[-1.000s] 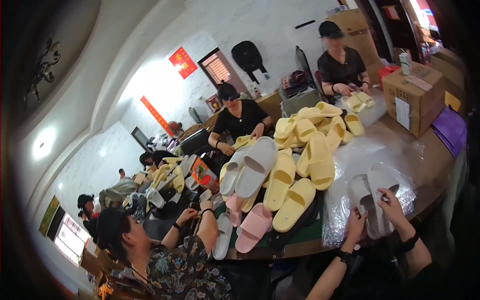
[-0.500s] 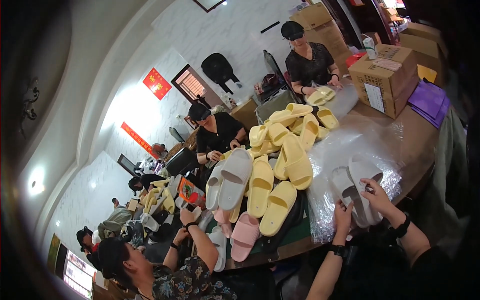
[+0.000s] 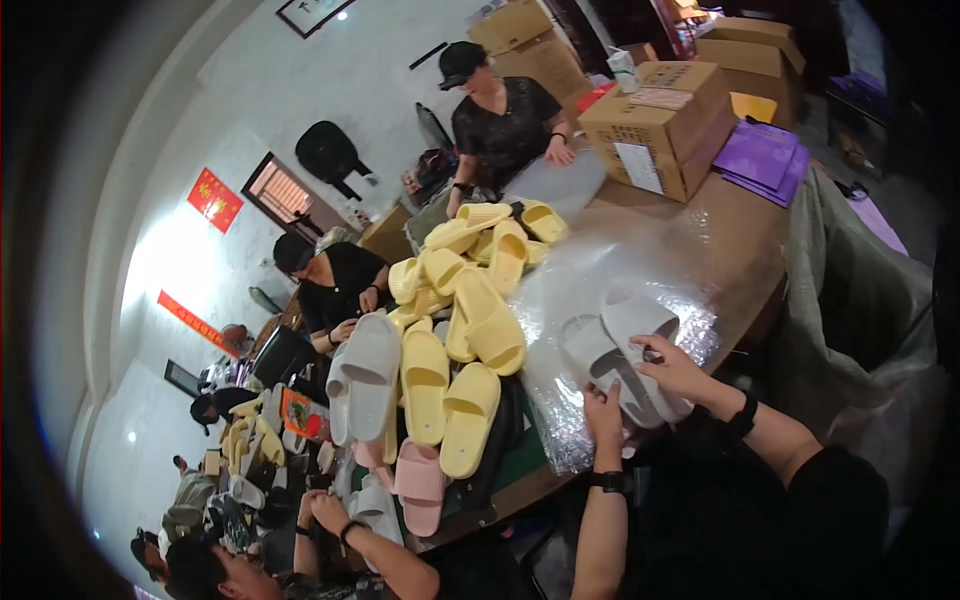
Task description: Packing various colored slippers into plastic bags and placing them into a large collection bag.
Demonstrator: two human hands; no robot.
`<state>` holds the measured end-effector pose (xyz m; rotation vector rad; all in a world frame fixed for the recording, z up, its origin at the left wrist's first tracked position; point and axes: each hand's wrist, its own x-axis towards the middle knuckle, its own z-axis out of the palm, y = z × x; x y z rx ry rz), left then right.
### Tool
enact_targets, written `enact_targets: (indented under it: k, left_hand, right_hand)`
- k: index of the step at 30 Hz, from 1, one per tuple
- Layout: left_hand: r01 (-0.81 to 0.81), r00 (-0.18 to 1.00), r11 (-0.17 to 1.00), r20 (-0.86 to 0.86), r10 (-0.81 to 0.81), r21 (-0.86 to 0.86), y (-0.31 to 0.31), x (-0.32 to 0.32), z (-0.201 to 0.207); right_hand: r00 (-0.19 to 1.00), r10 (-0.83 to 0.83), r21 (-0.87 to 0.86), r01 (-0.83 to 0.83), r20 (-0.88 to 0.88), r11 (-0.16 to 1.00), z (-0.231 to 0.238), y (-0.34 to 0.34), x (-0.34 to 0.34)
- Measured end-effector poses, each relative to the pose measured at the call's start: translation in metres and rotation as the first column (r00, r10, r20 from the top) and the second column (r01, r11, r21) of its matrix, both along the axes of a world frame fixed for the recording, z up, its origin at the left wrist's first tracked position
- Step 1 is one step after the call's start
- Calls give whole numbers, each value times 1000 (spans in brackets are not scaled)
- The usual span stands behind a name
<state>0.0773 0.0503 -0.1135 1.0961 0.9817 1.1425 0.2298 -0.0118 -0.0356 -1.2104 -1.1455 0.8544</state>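
Observation:
A pair of light grey slide slippers [image 3: 642,318] lies side by side at the table's near right part, on top of clear plastic bags [image 3: 560,285]. My left hand [image 3: 603,415] grips the near left edge of the pair, low by the sole. On the other side, my right hand [image 3: 672,366] has its thumb and fingers bent onto the right slipper. The undersides of the slippers and some of my fingertips are hidden.
Left of the bags rises a heap of yellow slippers [image 3: 487,320], with grey slippers [image 3: 366,365] and a pink slipper [image 3: 419,485] beside it. Behind stand a cardboard box [image 3: 650,130] and purple bags [image 3: 762,160]. Co-workers sit around the table.
My view has swung right, so the scene sits further left. Both my hands stay at the grey slippers. The far co-worker's hands have moved apart, away from the yellow slippers held before.

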Motion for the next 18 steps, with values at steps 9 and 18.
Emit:
enact_targets:
  k: [9, 18]
  left_hand:
    - [6, 999, 1000, 51, -5, -21, -11, 5, 14]
    - [-9, 996, 1000, 87, 11, -22, -7, 3, 7]
  right_hand:
    - [1000, 10, 1, -10, 3, 1000, -3, -5, 3]
    - [999, 32, -29, -31, 5, 999, -2, -6, -1]
